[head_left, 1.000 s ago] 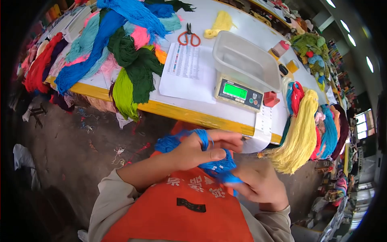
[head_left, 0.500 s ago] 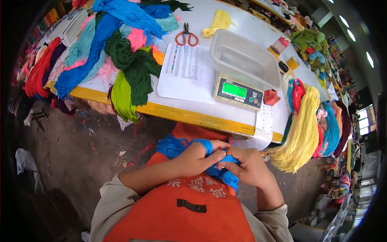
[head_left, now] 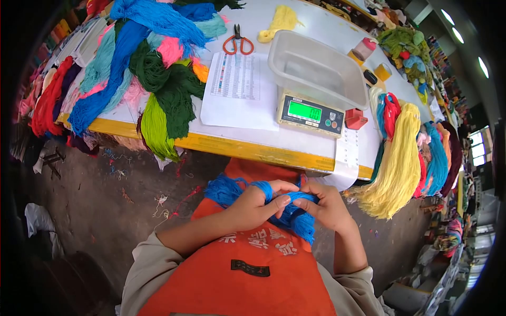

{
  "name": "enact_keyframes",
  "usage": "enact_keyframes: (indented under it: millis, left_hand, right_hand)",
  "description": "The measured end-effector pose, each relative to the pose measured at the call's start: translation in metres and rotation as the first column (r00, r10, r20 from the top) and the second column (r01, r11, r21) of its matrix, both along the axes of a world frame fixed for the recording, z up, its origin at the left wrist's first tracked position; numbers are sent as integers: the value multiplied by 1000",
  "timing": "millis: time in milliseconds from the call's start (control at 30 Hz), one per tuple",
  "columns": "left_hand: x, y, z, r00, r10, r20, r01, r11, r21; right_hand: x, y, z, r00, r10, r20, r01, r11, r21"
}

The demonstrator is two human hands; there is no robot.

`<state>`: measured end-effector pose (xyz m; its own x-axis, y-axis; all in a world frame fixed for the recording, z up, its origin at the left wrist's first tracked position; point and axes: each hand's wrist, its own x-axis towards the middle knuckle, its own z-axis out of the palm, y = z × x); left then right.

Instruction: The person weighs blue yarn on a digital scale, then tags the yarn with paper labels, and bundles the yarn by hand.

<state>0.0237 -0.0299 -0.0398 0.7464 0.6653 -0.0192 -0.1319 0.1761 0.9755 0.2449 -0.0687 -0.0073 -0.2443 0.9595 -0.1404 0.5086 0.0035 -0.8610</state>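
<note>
Blue yarn (head_left: 224, 190) lies over the orange apron at my lap, with one end hanging below my hands. My left hand (head_left: 261, 204) is closed on it, a strand looped around the hand. Close beside it, my right hand (head_left: 325, 205) pinches the same yarn between thumb and fingers. The fingertips of both hands nearly meet over the bundle. Beyond them on the table stands a scale (head_left: 310, 115) with a green display and a clear plastic tub (head_left: 319, 68) on top.
Left on the white table (head_left: 237, 138) lie blue, green and pink skeins (head_left: 174, 95). Red-handled snips (head_left: 238, 41) rest above a printed sheet (head_left: 232, 87). Yellow yarn (head_left: 395, 163) hangs over the right edge near a red block (head_left: 356, 119). A paper strip (head_left: 345, 158) droops off the edge.
The table and its objects have shifted slightly left in view. My right hand has risen a little and its fingers have changed position on the blue yarn. The hanging end sits slightly higher.
</note>
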Motion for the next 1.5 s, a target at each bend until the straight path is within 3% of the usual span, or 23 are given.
enact_keyframes:
  millis: [400, 667, 967, 1167, 1200, 1267, 1300, 1433, 1500]
  left_hand:
    - [5, -8, -15, 997, 58, 47, -54, 995, -85]
    - [3, -10, -19, 999, 25, -47, -29, 997, -71]
    - [1, -4, -27, 998, 48, -45, -50, 998, -42]
    - [-1, 1, -32, 996, 69, -50, -71, 996, -52]
    - [-3, 5, -31, 996, 67, -53, -70, 996, -56]
    - [-9, 17, -22, 995, 40, 90, -10, 950, -311]
    - [-11, 22, -13, 987, 103, 120, -46, 913, -404]
    - [-22, 41, 6, 952, 215, 218, -119, 915, -385]
    - [-27, 47, 11, 949, 219, 226, -143, 939, -312]
  right_hand:
    - [3, 3, -21, 1000, -20, -13, 20, 1000, -5]
    - [-3, 6, -41, 999, 32, -27, -33, 999, -40]
    - [-10, 14, -55, 998, 64, -29, -64, 998, -25]
    - [-19, 19, -58, 998, 43, -39, -47, 994, -103]
    - [-19, 19, -57, 994, 20, -107, -32, 993, -112]
    - [-17, 21, -54, 949, -57, -311, -10, 978, -210]
    - [-14, 22, -50, 891, -121, -437, -15, 955, -296]
    - [2, 21, -23, 832, -142, -536, -126, 893, -432]
    - [5, 19, -18, 837, -123, -532, -117, 912, -394]
